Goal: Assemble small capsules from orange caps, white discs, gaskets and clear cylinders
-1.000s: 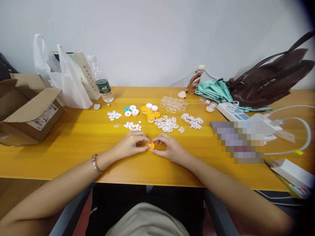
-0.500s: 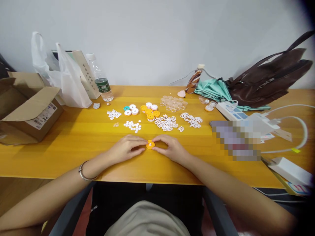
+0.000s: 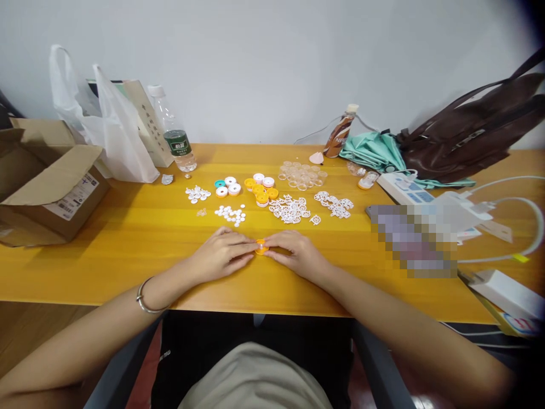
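A small round orange plastic piece [image 3: 261,250] with a pale centre lies at the near middle of the table, between my hands. My left hand [image 3: 227,253] grips its left edge with thumb and fingers, the index finger reaching onto the top. From the other side, my right hand [image 3: 296,253] pinches the right edge. Beyond them are several round orange and white pieces [image 3: 261,193] in a cluster. White lattice-like cutouts [image 3: 290,210] and small white discs [image 3: 230,216] are spread in front of that cluster.
Clear round cups [image 3: 301,175] stand farther back. On the left are a cardboard box [image 3: 51,187], a white plastic bag [image 3: 123,130] and a water bottle [image 3: 179,145]. A blurred-out phone-like object [image 3: 409,241], a power strip [image 3: 402,189] and a brown bag [image 3: 472,136] occupy the right.
My left index finger has moved inward over the top of the orange piece. Both hands keep hold of it, and the whole view has shifted slightly.
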Action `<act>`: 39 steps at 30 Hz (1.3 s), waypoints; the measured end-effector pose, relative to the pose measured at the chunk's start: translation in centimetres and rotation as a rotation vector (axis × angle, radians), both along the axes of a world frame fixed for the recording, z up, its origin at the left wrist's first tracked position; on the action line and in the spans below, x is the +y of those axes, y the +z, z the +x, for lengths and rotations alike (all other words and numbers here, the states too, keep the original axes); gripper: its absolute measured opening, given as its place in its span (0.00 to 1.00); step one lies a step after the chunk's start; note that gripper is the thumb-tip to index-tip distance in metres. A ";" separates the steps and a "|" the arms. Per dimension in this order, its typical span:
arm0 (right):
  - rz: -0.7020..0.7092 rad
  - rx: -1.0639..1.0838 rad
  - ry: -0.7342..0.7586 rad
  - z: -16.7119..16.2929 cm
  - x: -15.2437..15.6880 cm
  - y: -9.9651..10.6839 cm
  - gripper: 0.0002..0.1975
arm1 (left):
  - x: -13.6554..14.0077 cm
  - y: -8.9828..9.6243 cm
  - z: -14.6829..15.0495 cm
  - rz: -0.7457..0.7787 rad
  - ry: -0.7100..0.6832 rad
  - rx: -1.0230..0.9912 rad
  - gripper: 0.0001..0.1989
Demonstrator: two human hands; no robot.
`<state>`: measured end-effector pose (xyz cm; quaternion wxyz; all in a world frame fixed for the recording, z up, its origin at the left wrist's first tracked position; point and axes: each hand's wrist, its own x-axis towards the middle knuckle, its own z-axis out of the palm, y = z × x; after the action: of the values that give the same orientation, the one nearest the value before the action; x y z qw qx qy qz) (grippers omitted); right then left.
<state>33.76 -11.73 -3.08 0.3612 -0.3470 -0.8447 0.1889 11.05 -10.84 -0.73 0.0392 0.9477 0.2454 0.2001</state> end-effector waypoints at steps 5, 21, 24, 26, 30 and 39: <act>0.036 -0.006 0.000 0.0 0.0 -0.1 0.06 | -0.1 -0.1 -0.1 0.035 -0.010 0.010 0.14; 0.192 -0.158 -0.003 0.0 -0.4 0.4 0.08 | -0.4 0.4 0.1 0.165 -0.027 0.176 0.16; 0.218 -0.144 0.009 -0.1 -0.3 0.3 0.09 | -0.4 0.5 0.2 0.210 -0.031 0.193 0.16; 0.209 -0.112 0.007 -0.1 -0.2 0.0 0.08 | -0.4 0.5 0.2 0.224 -0.032 0.187 0.15; 0.122 -0.029 0.000 -0.1 0.2 -0.4 0.06 | -0.3 0.1 0.1 0.223 -0.032 0.148 0.15; -0.066 0.016 -0.026 0.1 0.1 0.2 0.08 | 0.2 0.4 -0.5 0.109 0.044 0.028 0.14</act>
<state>33.83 -11.64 -2.91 0.3586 -0.3684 -0.8304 0.2148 10.52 -10.64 -0.35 -0.0202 0.9455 0.2556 0.2006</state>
